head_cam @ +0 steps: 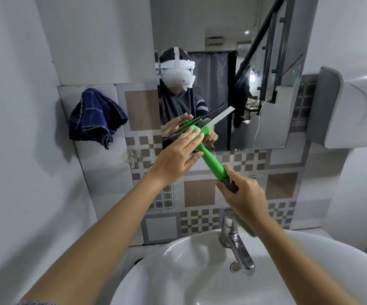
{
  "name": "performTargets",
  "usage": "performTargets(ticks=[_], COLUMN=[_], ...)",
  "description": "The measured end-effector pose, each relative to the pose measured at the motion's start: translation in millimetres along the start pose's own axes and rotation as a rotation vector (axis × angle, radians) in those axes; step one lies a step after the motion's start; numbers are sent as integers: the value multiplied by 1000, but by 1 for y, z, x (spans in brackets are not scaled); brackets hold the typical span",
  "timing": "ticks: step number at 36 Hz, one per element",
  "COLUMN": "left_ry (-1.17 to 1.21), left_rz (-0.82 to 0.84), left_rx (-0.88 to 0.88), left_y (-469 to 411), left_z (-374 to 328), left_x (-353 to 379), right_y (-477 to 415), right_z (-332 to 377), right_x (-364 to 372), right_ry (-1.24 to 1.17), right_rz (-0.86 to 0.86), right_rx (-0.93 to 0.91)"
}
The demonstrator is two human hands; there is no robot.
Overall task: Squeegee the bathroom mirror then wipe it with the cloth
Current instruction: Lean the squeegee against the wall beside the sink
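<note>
Green squeegee, blade low on the mirror. Right hand wraps the handle end; left hand lies flat, fingers straight, on the head. Risk: uneven pressure w/ tilted blade, so streaks. Blue cloth hangs left, untouched.

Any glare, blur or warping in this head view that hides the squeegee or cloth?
Head view: wide-angle warping bends the walls; soft focus overall, no strong glare on the mirror; green squeegee reads clearly; blue cloth casts a soft wall shadow.
</note>
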State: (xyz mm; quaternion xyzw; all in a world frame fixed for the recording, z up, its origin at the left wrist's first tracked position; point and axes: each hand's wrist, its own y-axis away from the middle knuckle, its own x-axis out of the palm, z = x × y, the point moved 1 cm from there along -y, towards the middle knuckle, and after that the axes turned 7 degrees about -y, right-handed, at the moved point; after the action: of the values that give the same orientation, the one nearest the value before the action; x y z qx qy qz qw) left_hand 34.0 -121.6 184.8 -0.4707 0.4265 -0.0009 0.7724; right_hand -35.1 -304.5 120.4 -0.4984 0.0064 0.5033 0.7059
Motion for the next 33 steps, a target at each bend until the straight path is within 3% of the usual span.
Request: performTargets(ticks=[9, 15, 21, 29, 33], left_ry=[-129, -1, 39, 155, 218], left_rz=[142, 159, 144, -102, -229], left_rx=[89, -14, -185, -480, -637], left_y=[23, 47, 70, 108, 125], left_z=[0, -1, 7, 5, 3], left_x=[-21, -44, -54, -68, -70], right_y=[-50, -66, -76, -81, -76], right_z=[11, 28, 54, 84, 95], right_x=[-31, -30, -17, 18, 44], right_ry=[229, 277, 225, 210, 110], right_rz=[330, 423, 326, 134, 49], right_rx=[-348, -535, -683, -742, -681])
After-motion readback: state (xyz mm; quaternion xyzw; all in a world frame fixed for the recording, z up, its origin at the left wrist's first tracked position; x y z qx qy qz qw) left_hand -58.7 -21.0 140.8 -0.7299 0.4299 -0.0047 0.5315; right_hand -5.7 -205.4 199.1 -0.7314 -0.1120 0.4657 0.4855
